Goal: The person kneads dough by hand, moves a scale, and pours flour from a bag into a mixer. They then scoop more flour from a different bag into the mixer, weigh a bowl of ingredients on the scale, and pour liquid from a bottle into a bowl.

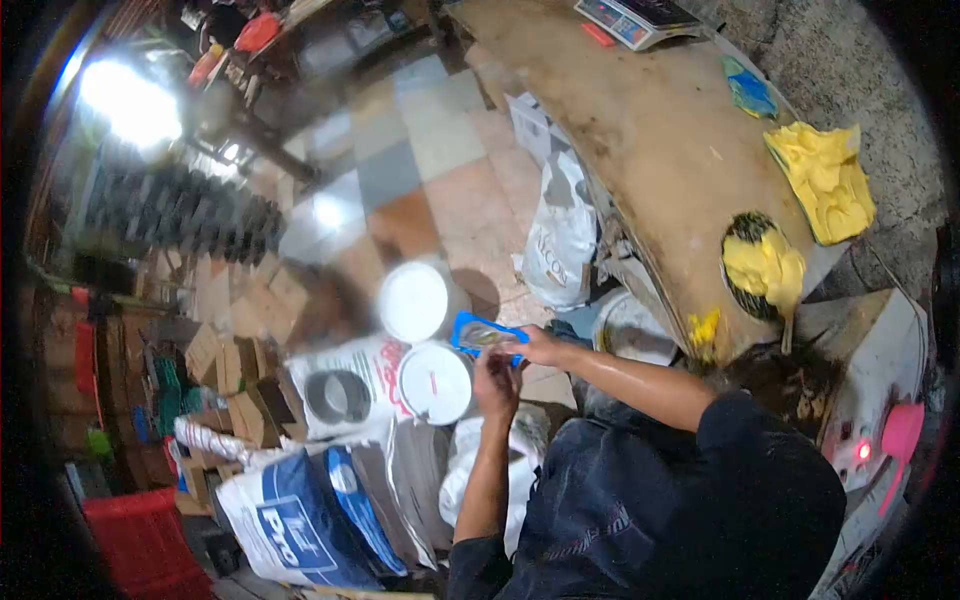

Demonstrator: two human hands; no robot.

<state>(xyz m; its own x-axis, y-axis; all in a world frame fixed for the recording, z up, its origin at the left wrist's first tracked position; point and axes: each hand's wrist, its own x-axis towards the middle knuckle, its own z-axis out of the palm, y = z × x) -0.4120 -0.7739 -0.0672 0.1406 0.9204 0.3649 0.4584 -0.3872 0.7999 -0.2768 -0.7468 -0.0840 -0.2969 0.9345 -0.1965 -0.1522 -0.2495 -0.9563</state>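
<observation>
A small flat packet (490,335) with bright blue edges and a greyish, see-through-looking middle is held over the white buckets. My right hand (541,346) grips its right end, fingers closed on the edge. From below, my left hand (495,377) has its fingers bent up against the packet's lower edge. What fills the packet is too small to make out. Just beneath my hands stands a white lidded bucket (434,383), and another white bucket (414,301) is behind it.
To the right, a long wooden table (660,150) bears a scale (638,18), a yellow creamy mass (822,180) and a dark bowl with yellow paste (764,266). Filled sacks (290,520) lie lower left. A white sack (562,240) leans by the table. Cardboard boxes (250,370) pile up left.
</observation>
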